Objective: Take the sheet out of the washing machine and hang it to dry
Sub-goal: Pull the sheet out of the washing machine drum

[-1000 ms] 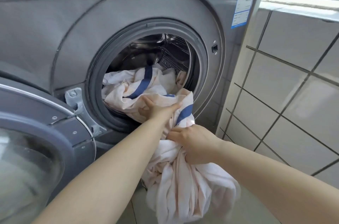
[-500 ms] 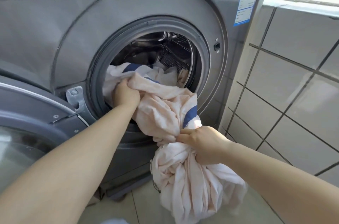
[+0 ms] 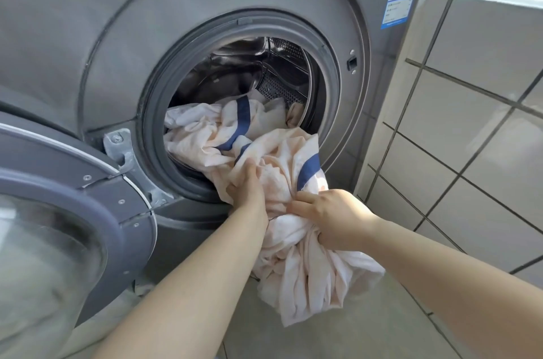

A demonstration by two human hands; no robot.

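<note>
A pale pink sheet [image 3: 305, 264] with dark blue stripes spills out of the drum of a grey front-loading washing machine [image 3: 205, 6]. Part of it still lies bunched inside the drum; a thick wad hangs below the opening toward the floor. My left hand [image 3: 248, 188] grips a fold of the sheet just outside the lower rim of the opening. My right hand [image 3: 329, 214] grips the gathered bundle a little lower and to the right, close beside the left hand.
The round machine door [image 3: 73, 211] stands swung open at the lower left, close to my left forearm. A tiled wall [image 3: 470, 123] runs along the right of the machine. Grey floor [image 3: 367, 329] lies under the hanging cloth.
My left hand has left the drum's left rim and come down to the right with more sheet, now gripping beside my right hand. The right hand has hardly moved.
</note>
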